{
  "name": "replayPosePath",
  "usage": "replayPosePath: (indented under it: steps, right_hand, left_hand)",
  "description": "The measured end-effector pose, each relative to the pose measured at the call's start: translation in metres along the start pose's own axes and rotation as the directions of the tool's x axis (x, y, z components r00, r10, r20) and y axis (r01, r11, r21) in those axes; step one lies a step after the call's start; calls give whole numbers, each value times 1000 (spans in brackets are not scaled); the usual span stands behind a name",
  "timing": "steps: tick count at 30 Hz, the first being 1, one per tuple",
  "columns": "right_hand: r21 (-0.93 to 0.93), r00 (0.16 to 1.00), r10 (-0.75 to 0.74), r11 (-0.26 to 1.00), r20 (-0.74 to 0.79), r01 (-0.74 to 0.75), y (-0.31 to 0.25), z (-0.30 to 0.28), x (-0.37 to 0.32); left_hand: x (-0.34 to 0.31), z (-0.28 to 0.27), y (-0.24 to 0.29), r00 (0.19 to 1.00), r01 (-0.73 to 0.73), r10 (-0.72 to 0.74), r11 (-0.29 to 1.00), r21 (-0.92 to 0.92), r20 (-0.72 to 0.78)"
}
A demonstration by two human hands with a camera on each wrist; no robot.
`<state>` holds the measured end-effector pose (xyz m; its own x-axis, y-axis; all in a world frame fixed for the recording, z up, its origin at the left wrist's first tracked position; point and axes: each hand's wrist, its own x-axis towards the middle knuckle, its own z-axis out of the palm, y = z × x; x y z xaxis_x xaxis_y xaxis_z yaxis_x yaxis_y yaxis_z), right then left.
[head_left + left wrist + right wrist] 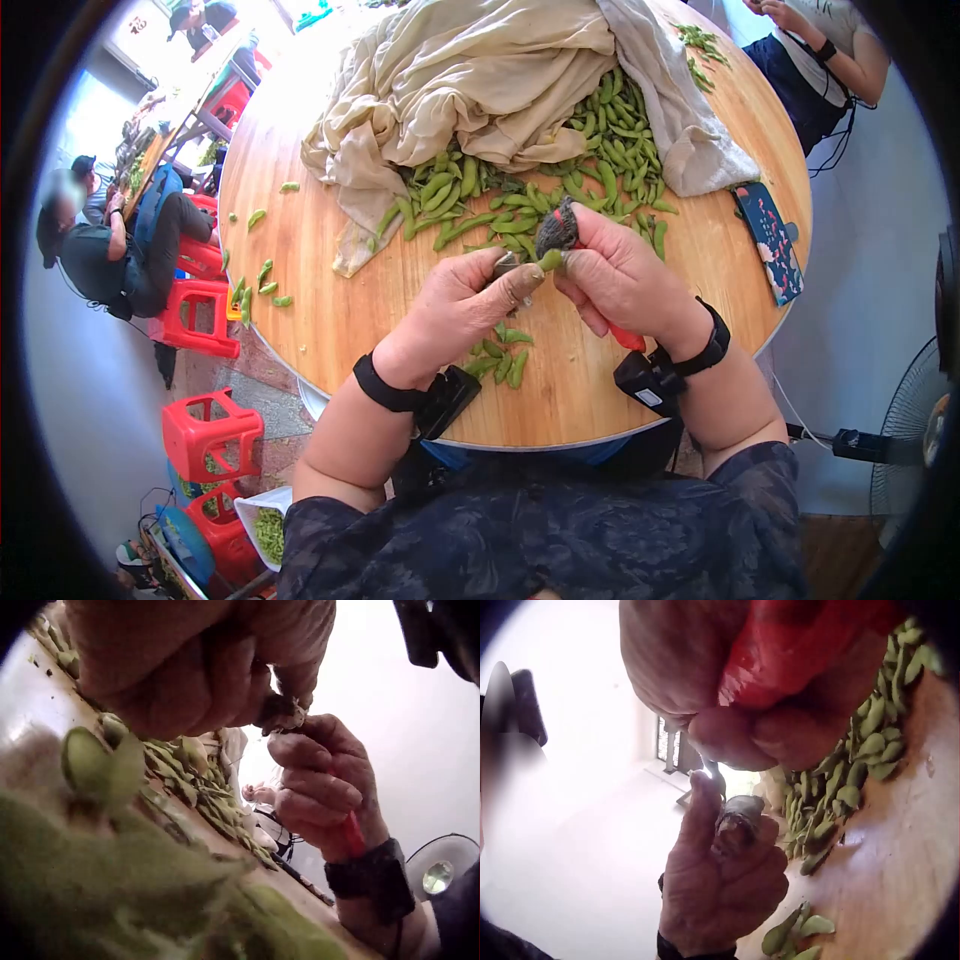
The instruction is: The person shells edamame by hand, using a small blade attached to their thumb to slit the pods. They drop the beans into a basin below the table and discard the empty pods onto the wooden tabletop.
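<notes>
Above the round table, both hands meet at a green bean pod [550,260]. My left hand [455,305] pinches the pod between thumb and fingers, and one of its fingers has a grey wrapping. My right hand [625,278] grips a red-handled tool [628,339], its red handle [776,656] filling the palm in the right wrist view. Near the right fingertips sits a dark, wrapped-looking piece [557,230]; the tool's working end is hidden. A few loose pods [505,358] lie below the hands, and a large pile of pods [625,130] lies beyond them.
A cream cloth [460,80] covers part of the pile on the wooden table [340,330]. A patterned phone [770,243] lies near the right edge. Red stools [212,435] and a seated person [110,255] are at left; another person [830,60] is at upper right. A fan [915,430] stands at right.
</notes>
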<state>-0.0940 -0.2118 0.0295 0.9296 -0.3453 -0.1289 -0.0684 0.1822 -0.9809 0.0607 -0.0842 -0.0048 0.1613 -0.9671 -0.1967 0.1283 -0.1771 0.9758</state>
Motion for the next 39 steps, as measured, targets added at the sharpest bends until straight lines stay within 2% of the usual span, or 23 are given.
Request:
replayPosePath:
  steps: [2, 4, 7, 11, 13, 14, 16, 19, 25, 29, 31, 32, 33, 35, 36, 38, 39]
  right_hand:
    - [-55, 1000, -17, 998, 10, 18, 0, 2, -1]
    - [-20, 998, -42, 999, 50, 43, -2, 2, -1]
    - [-41, 995, -55, 997, 88, 59, -2, 2, -3]
    - [-18, 993, -72, 997, 92, 73, -1, 2, -4]
    - [-39, 990, -115, 992, 82, 118, 0, 0, -3]
    - [-39, 990, -115, 992, 82, 119, -1, 1, -3]
    - [75, 996, -29, 997, 79, 24, -4, 2, -5]
    - [79, 996, -23, 997, 90, 16, -6, 2, -5]
    - [3, 996, -25, 1000, 89, 25, -3, 3, -4]
    - [23, 996, -6, 1000, 84, 4, 1, 3, -3]
    - [121, 989, 57, 990, 136, -74, -2, 2, -2]
    - [159, 986, 113, 979, 119, -131, -7, 5, -3]
    - [248, 979, 144, 952, 148, -177, -11, 5, -4]
    - [300, 970, 157, 931, 184, -207, -13, 4, -6]
    - [279, 974, 136, 943, 181, -184, -12, 3, -5]
    - [119, 995, 77, 989, 65, -85, -8, 1, -2]
    - [108, 996, 67, 991, 62, -74, -7, -1, -2]
  left_hand:
    - [-1, 0, 0, 1000, 3, -4, 999, 46, 18]
    - [-1, 5, 3, 989, -119, 124, 990, -73, 79]
    - [-1, 8, 4, 971, -206, 214, 975, -86, 106]
    - [-1, 4, -1, 967, -230, 231, 973, -21, 108]
    - [-4, 4, 4, 982, -138, 140, 990, -29, 128]
    - [-5, 4, 7, 982, -138, 141, 990, -29, 128]
    - [-7, 4, 13, 987, 33, -11, 990, -141, 160]
    - [-6, 3, 10, 987, 69, -38, 977, -200, 157]
    - [-5, 5, 7, 989, 46, -16, 978, -205, 144]
    - [-7, 6, 7, 990, 72, -46, 978, -195, 134]
    - [-8, 7, 5, 969, 216, -177, 948, -235, 174]
    - [-11, 7, 2, 984, -74, 62, 995, 68, 169]
    - [-10, 8, 5, 967, 189, -149, 963, -190, 205]
    - [-8, 6, 6, 942, 193, -111, 951, -241, 316]
    - [-8, 7, 7, 945, 163, -85, 959, -230, 316]
    - [-6, 10, 8, 984, 147, -143, 988, -35, 101]
    - [-5, 8, 4, 986, 133, -129, 991, -31, 104]
